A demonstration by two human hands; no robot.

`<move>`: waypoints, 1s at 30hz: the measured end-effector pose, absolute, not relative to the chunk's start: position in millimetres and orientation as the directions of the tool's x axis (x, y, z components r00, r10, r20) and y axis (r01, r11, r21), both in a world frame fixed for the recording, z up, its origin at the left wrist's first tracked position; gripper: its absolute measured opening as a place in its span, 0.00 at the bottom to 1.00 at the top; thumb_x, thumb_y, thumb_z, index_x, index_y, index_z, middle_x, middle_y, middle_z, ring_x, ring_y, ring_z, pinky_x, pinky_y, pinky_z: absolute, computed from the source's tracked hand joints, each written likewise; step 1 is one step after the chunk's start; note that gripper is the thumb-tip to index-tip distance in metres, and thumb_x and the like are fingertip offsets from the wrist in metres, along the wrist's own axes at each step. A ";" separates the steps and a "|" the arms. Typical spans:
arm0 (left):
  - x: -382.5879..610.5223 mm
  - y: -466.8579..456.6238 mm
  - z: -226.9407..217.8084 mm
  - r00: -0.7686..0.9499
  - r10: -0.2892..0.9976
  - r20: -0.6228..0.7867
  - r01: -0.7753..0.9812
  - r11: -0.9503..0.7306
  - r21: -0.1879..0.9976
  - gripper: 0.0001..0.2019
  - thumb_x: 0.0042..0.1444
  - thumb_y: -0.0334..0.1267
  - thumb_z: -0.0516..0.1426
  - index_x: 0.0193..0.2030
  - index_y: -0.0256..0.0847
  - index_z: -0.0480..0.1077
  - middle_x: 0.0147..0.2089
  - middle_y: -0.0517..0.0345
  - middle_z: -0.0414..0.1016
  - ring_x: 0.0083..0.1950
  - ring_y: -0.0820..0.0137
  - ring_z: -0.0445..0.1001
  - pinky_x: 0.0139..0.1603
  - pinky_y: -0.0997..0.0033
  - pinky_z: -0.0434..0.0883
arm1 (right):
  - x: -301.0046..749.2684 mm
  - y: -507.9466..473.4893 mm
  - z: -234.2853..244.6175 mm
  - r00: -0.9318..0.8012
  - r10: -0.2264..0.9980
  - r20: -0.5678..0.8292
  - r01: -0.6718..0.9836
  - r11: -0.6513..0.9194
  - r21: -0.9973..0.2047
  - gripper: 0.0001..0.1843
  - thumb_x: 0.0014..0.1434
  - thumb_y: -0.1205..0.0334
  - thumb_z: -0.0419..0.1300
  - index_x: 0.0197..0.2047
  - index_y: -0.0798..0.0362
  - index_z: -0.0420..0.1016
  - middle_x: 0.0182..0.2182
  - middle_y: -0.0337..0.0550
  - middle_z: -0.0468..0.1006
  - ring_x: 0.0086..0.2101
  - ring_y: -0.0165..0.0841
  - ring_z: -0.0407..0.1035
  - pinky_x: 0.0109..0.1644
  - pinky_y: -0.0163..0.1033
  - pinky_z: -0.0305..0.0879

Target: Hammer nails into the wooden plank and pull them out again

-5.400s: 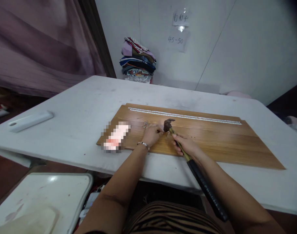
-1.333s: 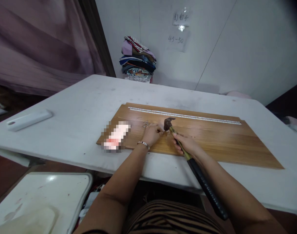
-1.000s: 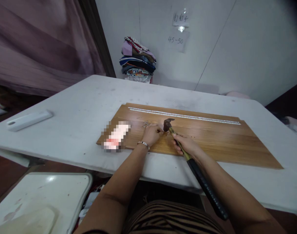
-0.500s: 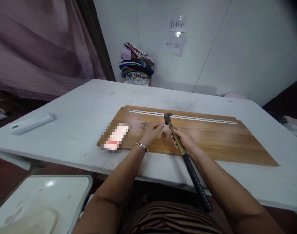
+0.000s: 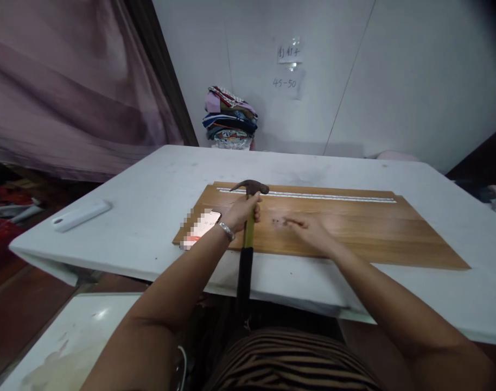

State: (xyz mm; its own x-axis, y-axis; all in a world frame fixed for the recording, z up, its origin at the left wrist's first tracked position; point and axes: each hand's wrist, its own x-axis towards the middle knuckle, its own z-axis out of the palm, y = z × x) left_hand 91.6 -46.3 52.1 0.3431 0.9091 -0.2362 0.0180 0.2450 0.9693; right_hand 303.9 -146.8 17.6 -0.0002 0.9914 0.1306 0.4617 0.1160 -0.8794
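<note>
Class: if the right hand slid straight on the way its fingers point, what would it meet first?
Likely the small dark nails in the board, just ahead of the right hand; then the hammer.

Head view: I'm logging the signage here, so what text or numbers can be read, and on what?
"45-50": handwritten on the lower sheet on the wall.
Upper sheet: handwritten characters, too blurred to read.
Phone on the board: screen blurred, unreadable.
Hammer in the left hand: no marking visible.
</note>
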 end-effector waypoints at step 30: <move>93.9 -72.6 51.6 0.343 0.880 -0.329 0.630 0.044 0.775 0.15 0.73 0.45 0.52 0.56 0.37 0.69 0.25 0.67 0.63 0.19 0.78 0.59 0.18 0.78 0.59 | 486.9 -157.6 -54.9 0.501 0.859 0.101 0.856 -0.476 -0.200 0.26 0.71 0.47 0.43 0.51 0.50 0.78 0.57 0.57 0.76 0.61 0.50 0.65 0.63 0.58 0.60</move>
